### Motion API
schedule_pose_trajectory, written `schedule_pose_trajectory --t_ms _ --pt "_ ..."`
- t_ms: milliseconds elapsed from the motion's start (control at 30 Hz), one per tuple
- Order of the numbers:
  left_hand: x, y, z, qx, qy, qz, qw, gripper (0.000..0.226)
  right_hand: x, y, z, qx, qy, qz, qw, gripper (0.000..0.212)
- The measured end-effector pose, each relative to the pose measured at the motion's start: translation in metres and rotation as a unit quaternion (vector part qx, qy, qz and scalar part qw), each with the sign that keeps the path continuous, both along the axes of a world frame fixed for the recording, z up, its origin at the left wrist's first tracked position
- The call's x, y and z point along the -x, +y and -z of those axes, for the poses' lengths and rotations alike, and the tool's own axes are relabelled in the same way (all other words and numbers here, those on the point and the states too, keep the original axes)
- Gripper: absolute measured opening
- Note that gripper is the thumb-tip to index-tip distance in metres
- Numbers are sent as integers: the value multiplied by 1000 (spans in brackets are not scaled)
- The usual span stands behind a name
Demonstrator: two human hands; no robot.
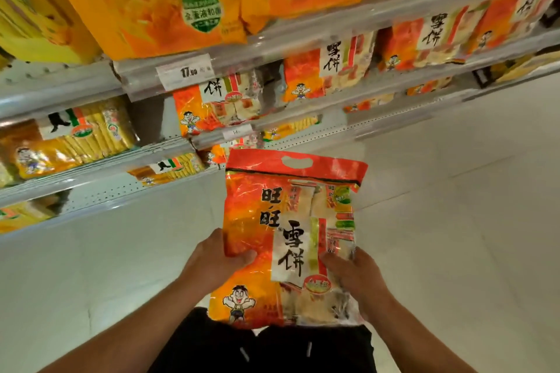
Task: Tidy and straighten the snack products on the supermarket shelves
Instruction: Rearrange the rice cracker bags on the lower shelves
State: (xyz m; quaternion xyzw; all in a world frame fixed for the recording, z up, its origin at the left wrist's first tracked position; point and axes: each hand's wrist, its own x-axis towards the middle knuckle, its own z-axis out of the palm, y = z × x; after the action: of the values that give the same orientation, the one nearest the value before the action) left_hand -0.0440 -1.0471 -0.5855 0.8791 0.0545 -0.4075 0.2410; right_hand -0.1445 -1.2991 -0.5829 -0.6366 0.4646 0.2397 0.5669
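Fingers of left hand (216, 259) and right hand (353, 274) curl round the rice-cracker bag (291, 239), held upright before the shelves (303, 121). Judged mid-replacement; next move requires seating it squarely among matching bags (212, 106).

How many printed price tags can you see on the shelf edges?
2: a price tag on the shelf rail under the large orange bags, and a smaller tag on the rail below it. Others may be hidden or blurred farther right.

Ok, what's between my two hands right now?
The head view shows the red-orange rice cracker bag: the left hand grips its left edge, the right hand its right edge.
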Motion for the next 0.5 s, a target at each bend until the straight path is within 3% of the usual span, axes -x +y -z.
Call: schedule_pose_trajectory --t_ms 333,500 --pt "3 -105 47 24 26 -105 994 57 -40 -117 33 15 -6 -118 993 17" --pt "-18 -136 95 36 35 -96 994 55 -60 -152 79 43 19 -144 988 23"
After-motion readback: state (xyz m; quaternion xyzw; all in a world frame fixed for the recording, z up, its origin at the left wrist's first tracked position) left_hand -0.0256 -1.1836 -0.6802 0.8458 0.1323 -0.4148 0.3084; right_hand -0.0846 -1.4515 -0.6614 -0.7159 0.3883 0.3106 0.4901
